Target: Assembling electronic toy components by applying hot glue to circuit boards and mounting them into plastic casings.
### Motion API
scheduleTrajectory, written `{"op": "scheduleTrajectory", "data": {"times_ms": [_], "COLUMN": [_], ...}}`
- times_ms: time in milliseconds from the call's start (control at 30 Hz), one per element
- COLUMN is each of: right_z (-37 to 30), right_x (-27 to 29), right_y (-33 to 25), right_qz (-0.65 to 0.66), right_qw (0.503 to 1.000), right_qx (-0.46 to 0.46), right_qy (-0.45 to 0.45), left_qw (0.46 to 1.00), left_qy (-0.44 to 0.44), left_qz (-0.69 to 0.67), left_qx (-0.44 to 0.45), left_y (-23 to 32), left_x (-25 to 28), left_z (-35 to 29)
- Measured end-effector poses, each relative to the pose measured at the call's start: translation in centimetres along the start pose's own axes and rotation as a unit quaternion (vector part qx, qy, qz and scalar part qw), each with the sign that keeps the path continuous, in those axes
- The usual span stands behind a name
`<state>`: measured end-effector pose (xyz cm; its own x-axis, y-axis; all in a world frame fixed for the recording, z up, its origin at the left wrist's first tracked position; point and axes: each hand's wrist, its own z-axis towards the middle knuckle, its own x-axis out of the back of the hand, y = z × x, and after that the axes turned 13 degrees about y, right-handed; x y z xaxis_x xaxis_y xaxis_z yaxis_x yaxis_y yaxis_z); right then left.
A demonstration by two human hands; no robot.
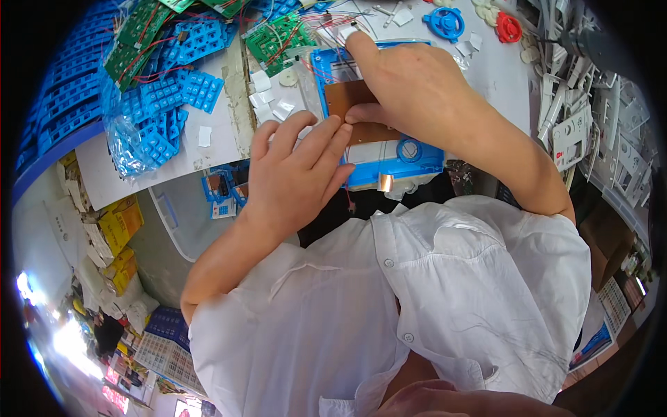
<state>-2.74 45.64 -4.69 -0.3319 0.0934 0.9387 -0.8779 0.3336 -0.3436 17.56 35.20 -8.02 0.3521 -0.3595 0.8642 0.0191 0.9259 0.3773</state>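
Note:
A blue plastic casing (427,161) lies at the near table edge, with a brown board (347,94) in it and thin wires around it. My right hand (417,80) reaches over the casing from the right and grips the board, its thumb on the board and its index finger stretched toward the far edge. My left hand (295,163) comes to the board's left near corner, fingertips touching there beside the right thumb. Its fingers are outstretched and its thumb stands apart. Whether a wire lies under the fingertips cannot be made out.
Blue keypads (201,90) and green circuit boards (278,42) with red wires are heaped at the left. White pieces (262,97) lie beside the casing. A blue ring part (445,24) and a red ring part (508,28) sit at the back. White plastic parts (573,135) crowd the right.

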Motion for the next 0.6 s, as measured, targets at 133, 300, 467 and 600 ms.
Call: {"op": "scheduleTrajectory", "data": {"times_ms": [133,300,467,600], "right_z": [-1.3,-5.7,-8.1,-7.7], "right_x": [-1.2,-0.7,-2.1,-1.3], "right_y": [1.7,3.3,2.1,1.7], "right_qz": [0.007,0.091,0.086,0.028], "right_qw": [0.979,0.963,0.975,0.979], "right_qx": [0.049,0.161,0.147,0.160], "right_qy": [0.196,0.194,0.145,0.124], "left_qw": [0.998,0.996,0.998,0.997], "left_qy": [-0.026,-0.045,-0.045,-0.054], "left_qz": [0.057,0.064,0.041,0.057], "left_qx": [-0.025,-0.037,-0.022,-0.010], "left_y": [0.4,0.5,0.2,0.6], "left_x": [0.5,0.8,0.5,0.7], "left_z": [0.4,0.9,0.7,0.8]}}
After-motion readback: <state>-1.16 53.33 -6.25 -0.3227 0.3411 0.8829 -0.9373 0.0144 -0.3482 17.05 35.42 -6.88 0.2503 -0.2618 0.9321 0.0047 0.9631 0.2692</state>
